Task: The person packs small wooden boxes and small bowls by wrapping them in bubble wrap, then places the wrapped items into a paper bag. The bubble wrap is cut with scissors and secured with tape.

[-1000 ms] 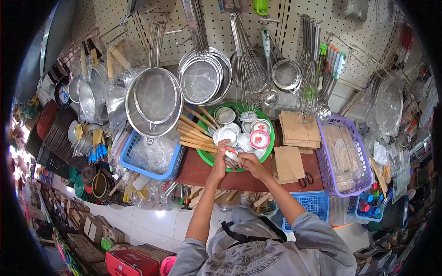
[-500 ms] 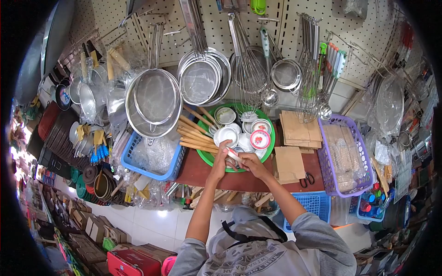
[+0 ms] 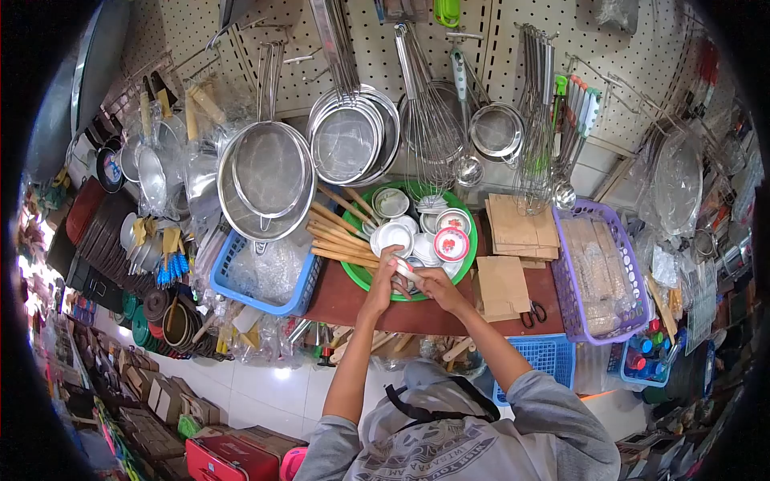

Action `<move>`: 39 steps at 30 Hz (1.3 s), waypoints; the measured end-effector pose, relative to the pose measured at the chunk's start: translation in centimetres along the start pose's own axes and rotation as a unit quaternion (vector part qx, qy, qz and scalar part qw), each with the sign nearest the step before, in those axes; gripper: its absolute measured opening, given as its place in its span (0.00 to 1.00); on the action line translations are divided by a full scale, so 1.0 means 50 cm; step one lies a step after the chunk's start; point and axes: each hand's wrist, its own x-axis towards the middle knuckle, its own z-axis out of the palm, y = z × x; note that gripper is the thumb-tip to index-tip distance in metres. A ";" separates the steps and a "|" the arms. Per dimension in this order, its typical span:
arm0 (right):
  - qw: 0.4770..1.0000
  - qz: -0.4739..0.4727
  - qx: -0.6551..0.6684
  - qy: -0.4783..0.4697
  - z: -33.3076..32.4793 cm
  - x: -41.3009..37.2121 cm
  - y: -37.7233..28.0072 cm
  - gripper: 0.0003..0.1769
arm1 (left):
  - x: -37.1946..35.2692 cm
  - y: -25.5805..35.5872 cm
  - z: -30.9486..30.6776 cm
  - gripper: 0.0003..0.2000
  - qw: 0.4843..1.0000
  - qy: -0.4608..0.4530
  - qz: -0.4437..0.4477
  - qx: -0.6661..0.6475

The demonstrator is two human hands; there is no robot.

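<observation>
Both my hands meet over the near part of a round green basin [image 3: 473,240]. My left hand [image 3: 382,282] has its fingers closed around one side of a small white dish [image 3: 407,273] with some red on it. Gripping the other side is my right hand [image 3: 439,289]; the fingers partly hide the dish, which is tilted. Inside the basin, just beyond my hands, lie several small white dishes [image 3: 393,236], and one red-patterned dish [image 3: 451,244] faces up. Wooden handles [image 3: 343,240] stick out over the basin's left side.
Left of the basin is a blue basket [image 3: 285,307] with plastic-wrapped goods. Brown paper sheets [image 3: 503,287], scissors [image 3: 533,313] and a purple basket [image 3: 574,301] are on the right. Strainers [image 3: 267,180] and whisks [image 3: 433,120] hang low above the brown tabletop [image 3: 337,298].
The dish in my hands has turned slightly, and my fingers have shifted a little around it. Everything else looks the same apart from a slight camera shift.
</observation>
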 end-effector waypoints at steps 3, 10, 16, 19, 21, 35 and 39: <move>0.999 -0.017 -0.026 0.010 0.003 0.002 -0.002 0.14 | -0.005 0.004 0.012 0.28 0.992 0.019 0.057 0.111; 0.998 0.044 0.016 -0.032 -0.012 0.004 0.010 0.14 | -0.002 -0.003 0.000 0.28 0.998 0.019 0.006 0.060; 0.999 0.033 0.005 -0.030 -0.006 0.002 -0.018 0.12 | 0.003 0.002 -0.007 0.30 0.998 -0.012 -0.029 -0.054; 1.000 0.011 -0.007 -0.003 -0.004 0.003 -0.003 0.13 | -0.004 0.009 0.015 0.27 0.987 0.029 0.069 0.146; 0.999 0.039 0.003 -0.018 -0.013 0.004 0.007 0.13 | -0.006 0.018 0.021 0.27 0.993 0.043 0.032 0.102; 0.999 0.034 -0.003 -0.035 -0.024 0.007 0.003 0.14 | 0.009 0.005 0.000 0.26 0.998 0.006 -0.016 0.067; 0.999 0.029 -0.010 -0.025 -0.013 0.003 -0.015 0.13 | 0.012 0.009 -0.012 0.27 0.996 0.006 -0.069 -0.055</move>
